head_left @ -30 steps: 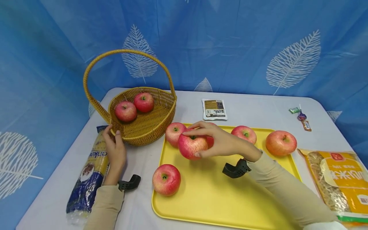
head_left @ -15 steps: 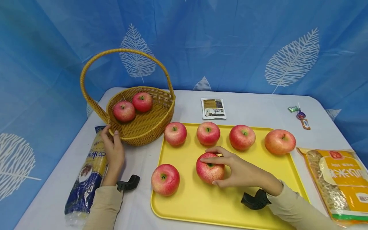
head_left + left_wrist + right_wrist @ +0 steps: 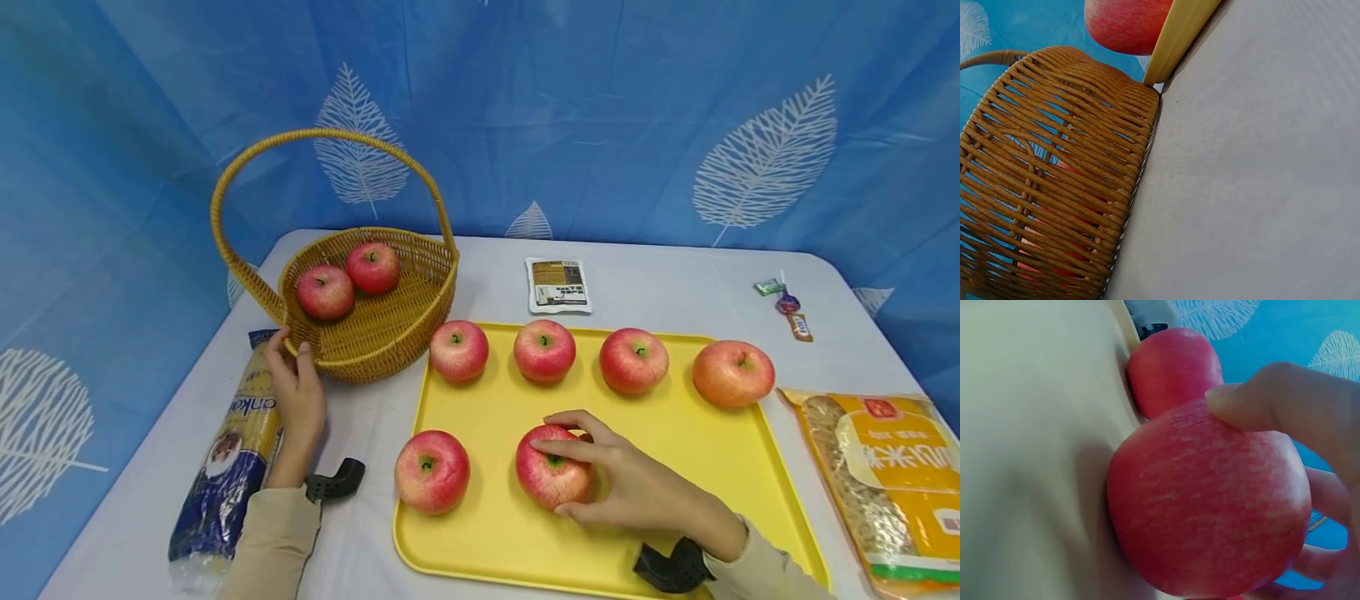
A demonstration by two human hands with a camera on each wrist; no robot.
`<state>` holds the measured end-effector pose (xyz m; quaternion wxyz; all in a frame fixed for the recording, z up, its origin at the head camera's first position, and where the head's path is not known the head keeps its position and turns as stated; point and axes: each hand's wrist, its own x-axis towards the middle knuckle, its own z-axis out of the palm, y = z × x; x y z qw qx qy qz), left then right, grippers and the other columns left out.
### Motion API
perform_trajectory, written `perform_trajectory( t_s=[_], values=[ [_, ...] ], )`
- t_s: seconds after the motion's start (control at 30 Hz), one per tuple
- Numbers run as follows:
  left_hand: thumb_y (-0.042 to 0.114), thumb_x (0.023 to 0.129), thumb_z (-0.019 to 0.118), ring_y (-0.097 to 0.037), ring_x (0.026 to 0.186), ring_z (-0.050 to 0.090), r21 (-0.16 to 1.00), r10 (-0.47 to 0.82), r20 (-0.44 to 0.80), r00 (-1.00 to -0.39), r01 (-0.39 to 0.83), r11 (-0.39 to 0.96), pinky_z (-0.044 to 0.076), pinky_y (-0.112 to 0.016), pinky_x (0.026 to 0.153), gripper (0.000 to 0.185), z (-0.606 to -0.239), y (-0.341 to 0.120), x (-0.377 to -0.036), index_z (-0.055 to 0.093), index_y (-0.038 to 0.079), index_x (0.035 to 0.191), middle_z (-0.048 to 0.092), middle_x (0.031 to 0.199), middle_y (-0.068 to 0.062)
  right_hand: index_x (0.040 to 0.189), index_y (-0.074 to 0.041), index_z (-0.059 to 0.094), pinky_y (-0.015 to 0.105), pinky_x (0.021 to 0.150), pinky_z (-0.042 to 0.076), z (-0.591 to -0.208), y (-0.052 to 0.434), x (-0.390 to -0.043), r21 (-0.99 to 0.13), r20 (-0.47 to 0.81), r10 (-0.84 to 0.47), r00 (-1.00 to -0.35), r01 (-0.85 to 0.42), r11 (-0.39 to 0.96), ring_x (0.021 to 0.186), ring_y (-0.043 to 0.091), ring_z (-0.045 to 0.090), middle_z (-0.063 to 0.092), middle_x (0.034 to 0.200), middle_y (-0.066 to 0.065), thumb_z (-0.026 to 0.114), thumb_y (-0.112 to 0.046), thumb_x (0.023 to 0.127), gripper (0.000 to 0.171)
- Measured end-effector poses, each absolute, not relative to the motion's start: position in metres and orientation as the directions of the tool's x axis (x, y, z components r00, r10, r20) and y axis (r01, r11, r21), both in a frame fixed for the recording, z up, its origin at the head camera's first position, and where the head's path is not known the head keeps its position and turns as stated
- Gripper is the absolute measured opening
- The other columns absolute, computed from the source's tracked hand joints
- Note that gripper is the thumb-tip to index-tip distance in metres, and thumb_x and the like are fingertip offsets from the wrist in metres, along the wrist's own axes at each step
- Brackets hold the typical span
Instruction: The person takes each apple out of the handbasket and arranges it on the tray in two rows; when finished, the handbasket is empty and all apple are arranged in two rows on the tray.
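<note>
One apple (image 3: 547, 483) partly behind right hand (image 3: 633, 483)

You can read "anka" on the long blue-and-yellow plastic packet (image 3: 228, 454), left of the yellow rectangular tray (image 3: 495, 537); orange-and-clear plastic bag (image 3: 888, 475), right: characters unclear.

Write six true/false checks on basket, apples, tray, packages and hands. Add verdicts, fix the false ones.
1. Two apples sit in the wicker basket. True.
2. The left hand lies on the yellow tray. False: it touches the wicker basket.
3. The right hand grips another apple. True.
4. The blue-and-gold packet lies in the yellow tray. False: it lies on the white cloth, left of the tray.
5. The orange bag lies right of the tray. True.
6. The basket's handle is folded down. False: it arches up over the basket.
</note>
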<state>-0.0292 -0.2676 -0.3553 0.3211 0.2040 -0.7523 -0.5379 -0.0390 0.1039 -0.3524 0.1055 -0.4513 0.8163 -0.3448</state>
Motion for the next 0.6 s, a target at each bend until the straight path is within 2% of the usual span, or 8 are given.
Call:
perform_trajectory(
  t_s=[0.27,0.6],
  values=[
    [0.012,0.096,0.034,-0.032,0.123,0.039,0.938,-0.655,0.262,-0.709,0.029,0.344,0.031,-0.013,0.088,0.041,-0.3561,-0.2682,-0.0297,0.028,-0.003,0.134,0.036,0.134,-0.024,0.132,-0.027,0.045,0.021,0.089,0.042,-0.3562,0.1031,-0.0345,-0.595,0.196,-0.808,-0.556,-0.722,0.353,0.113,0.007,0.042,0.039,0.127,-0.004,0.072,-0.044,0.071,0.069],
    [0.014,0.096,0.035,-0.031,0.125,0.038,0.938,-0.655,0.259,-0.709,0.022,0.347,0.031,-0.016,0.092,0.041,-0.3567,-0.2686,-0.0287,0.029,-0.002,0.134,0.036,0.136,-0.022,0.139,-0.027,0.032,0.031,0.088,0.046,-0.3564,0.1041,-0.0344,-0.566,0.134,-0.783,-0.607,-0.695,0.442,0.115,0.009,0.045,0.032,0.135,-0.009,0.072,-0.055,0.064,0.089]
  ],
)
